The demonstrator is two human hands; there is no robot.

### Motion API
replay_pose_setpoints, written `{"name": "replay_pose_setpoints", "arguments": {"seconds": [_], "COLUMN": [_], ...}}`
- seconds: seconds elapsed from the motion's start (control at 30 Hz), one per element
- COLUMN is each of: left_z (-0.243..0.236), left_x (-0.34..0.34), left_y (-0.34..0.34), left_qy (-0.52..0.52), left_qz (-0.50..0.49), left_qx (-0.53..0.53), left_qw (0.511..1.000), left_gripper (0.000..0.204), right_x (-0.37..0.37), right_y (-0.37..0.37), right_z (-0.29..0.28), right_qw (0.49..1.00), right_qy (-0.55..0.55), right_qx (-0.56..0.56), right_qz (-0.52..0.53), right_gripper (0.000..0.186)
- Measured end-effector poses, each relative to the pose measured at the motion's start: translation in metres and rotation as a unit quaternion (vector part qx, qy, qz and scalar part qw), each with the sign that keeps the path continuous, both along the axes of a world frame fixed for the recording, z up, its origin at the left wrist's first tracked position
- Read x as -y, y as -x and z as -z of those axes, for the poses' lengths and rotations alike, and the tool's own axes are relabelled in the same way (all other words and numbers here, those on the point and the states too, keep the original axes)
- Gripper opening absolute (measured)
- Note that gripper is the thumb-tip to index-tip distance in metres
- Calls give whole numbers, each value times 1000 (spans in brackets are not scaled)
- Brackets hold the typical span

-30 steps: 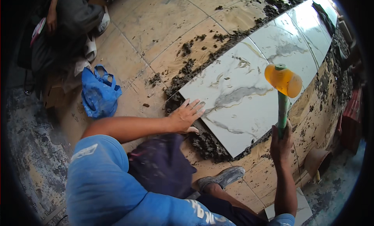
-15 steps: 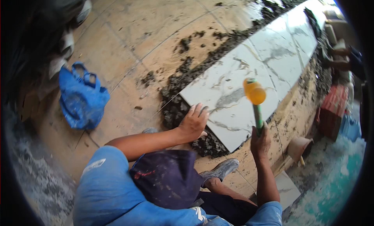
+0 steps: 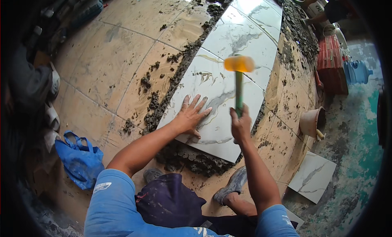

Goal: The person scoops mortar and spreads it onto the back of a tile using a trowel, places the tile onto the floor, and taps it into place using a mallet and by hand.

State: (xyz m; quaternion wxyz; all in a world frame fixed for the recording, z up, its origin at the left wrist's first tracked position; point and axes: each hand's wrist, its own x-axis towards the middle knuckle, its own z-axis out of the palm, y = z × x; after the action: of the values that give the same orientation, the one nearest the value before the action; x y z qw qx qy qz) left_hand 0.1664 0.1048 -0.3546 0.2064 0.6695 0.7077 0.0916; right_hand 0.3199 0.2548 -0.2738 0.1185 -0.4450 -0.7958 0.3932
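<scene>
My left hand (image 3: 191,114) rests with spread fingers on the near white marble-look tile (image 3: 210,137), close to its lower left corner. My right hand (image 3: 241,124) grips the green handle of a mallet (image 3: 239,64), whose orange head is slightly blurred over the upper part of that tile. More tiles (image 3: 239,28) continue away in a row beyond it. Dark, lumpy mortar (image 3: 192,163) shows along the near edge and both long sides of the row.
A blue bag (image 3: 79,161) and a crouching person (image 3: 28,86) are left. Right are a bucket (image 3: 310,122), red stacked items (image 3: 330,65), a blue water jug (image 3: 355,71) and a loose tile (image 3: 310,175). Another person (image 3: 322,14) is at the upper right.
The view has turned, so the tile row now runs more steeply away. My left hand has moved further onto the tile, fingers spread. The mallet head has shifted left and up in the picture.
</scene>
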Motion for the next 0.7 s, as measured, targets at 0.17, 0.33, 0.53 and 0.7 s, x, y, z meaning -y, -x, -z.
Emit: {"name": "replay_pose_setpoints", "arguments": {"seconds": [0.17, 0.33, 0.53, 0.7], "left_z": [3, -8, 4, 23], "left_x": [-1, -39, -175, -197], "left_y": [-4, 4, 76, 82], "left_qy": [24, 44, -56, 1], "left_qz": [-15, -108, -122, -113], "left_qx": [8, 44, -102, -152], "left_qw": [1000, 992, 986, 982], "left_gripper": [124, 106, 99, 106], "right_x": [5, 8, -30, -39], "right_y": [48, -10, -84, -94], "right_z": [31, -13, -25, 33], "right_qw": [993, 998, 977, 966], "right_qy": [-19, -38, -96, -30], "right_qx": [102, 51, 74, 163], "right_qz": [-65, 19, 174, 200], "right_gripper": [44, 39, 42, 47]}}
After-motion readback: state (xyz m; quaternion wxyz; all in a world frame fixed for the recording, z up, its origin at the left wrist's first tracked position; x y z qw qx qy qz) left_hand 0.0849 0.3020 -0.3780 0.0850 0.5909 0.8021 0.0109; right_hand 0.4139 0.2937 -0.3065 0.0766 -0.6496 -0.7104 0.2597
